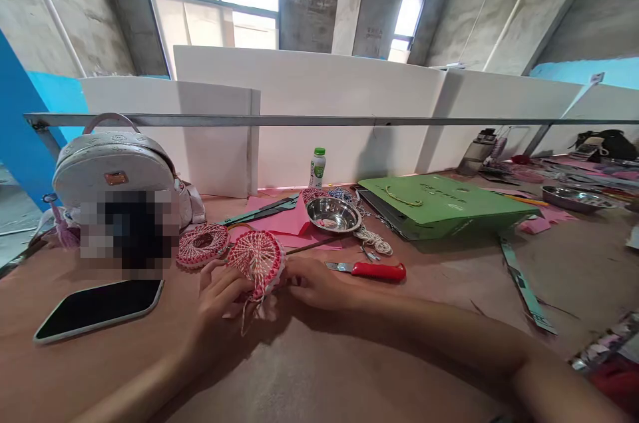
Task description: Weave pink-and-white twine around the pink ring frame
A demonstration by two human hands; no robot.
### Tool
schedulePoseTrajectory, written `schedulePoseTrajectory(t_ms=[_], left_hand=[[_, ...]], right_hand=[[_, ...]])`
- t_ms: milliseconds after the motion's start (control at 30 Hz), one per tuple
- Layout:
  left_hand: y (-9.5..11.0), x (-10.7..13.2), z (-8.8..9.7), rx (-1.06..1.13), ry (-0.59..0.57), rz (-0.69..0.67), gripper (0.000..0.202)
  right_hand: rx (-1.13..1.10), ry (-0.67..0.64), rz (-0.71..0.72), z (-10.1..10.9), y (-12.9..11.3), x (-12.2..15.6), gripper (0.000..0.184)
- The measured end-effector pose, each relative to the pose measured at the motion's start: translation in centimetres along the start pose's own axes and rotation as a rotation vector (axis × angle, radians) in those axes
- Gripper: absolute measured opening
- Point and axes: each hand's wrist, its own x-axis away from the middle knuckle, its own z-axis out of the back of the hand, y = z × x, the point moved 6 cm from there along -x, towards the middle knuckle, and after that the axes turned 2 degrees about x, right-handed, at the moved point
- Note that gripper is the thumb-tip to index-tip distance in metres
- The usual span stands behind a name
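The left hand [222, 296] and right hand [314, 283] hold a round hoop woven with red-and-white cord [257, 262] between them, tilted up off the table. The left fingers [219, 283] curl closed around its lower left edge, while the right fingertips [297, 280] close against its right rim; how firmly they pinch is hard to tell. Loose cord ends [249, 318] hang just below the left fingers. Just past the right fingertips lies a red-handled utility knife [379, 270], its bare blade [335, 267] pointing toward them, so a careless move to that side could nick a finger. Beyond the left fingers sits a second woven hoop [202, 245], and farther ahead of the right fingertips are a steel bowl [333, 214] and a coil of white cord [373, 241]. A slack grip could let the weave slip, and the dangling ends could snag and tug it loose.
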Motion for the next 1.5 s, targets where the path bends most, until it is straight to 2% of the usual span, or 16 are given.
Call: schedulePoseTrajectory(t_ms=[67,133,167,233,300,367,500,567,633,767,867,967,1067,1200,1300,1500], left_hand=[[0.0,0.0,0.1,-0.012,0.013,-0.008,0.013],[0.2,0.0,0.1,-0.015,0.013,-0.023,0.013],[0.3,-0.1,0.1,-0.013,0.008,-0.030,0.012],[0.7,-0.2,0.0,-0.009,0.000,-0.040,0.012],[0.9,-0.3,0.1,-0.010,0.004,-0.048,0.012],[0.9,-0.3,0.0,-0.019,-0.001,-0.052,0.011],[1.0,-0.2,-0.5,-0.054,-0.064,-0.071,0.010],[1.1,-0.2,-0.6,-0.057,-0.082,-0.078,0.010],[1.3,-0.3,-0.6,-0.057,-0.084,-0.088,0.010],[1.5,-0.3,-0.6,-0.066,-0.095,-0.104,0.012],[1.3,0.5,-1.0,-0.086,-0.150,-0.142,0.008],[1.3,1.5,-1.3,-0.100,-0.163,-0.220,0.009],[1.5,2.1,-1.3,-0.107,-0.150,-0.283,0.012],[2.2,1.6,-1.2,-0.124,-0.167,-0.305,0.019],[2.7,1.1,-1.0,-0.126,-0.162,-0.319,0.021],[2.2,1.1,-0.9,-0.140,-0.141,-0.275,0.027]], right_hand=[[0.152,0.033,-0.003,1.3,0.4,0.4,0.014],[0.270,0.132,-0.077,2.7,1.1,0.8,0.006],[0.310,0.190,-0.109,3.2,1.4,1.0,0.005],[0.334,0.249,-0.082,3.5,1.3,1.2,0.016],[0.289,0.210,0.045,2.5,0.5,1.3,0.033],[0.215,0.140,0.164,1.1,-0.5,1.4,0.041],[0.036,-0.008,0.269,-1.4,-1.3,1.7,0.025],[-0.057,-0.041,0.253,-1.7,-0.9,1.9,0.014],[-0.150,-0.026,0.190,-1.6,-0.1,2.0,0.014],[-0.252,0.034,0.108,-1.2,0.9,2.1,0.042],[-0.300,-0.036,0.147,-1.7,0.1,2.2,0.054],[-0.379,-0.166,0.144,-2.5,-0.8,2.3,0.047],[-0.453,-0.213,0.130,-3.0,-1.4,2.3,0.039],[-0.453,-0.153,0.057,-3.1,-0.8,2.2,0.031],[-0.428,-0.081,0.056,-3.0,-0.3,2.2,0.024],[-0.479,-0.062,0.043,-2.4,0.6,2.1,0.018]])
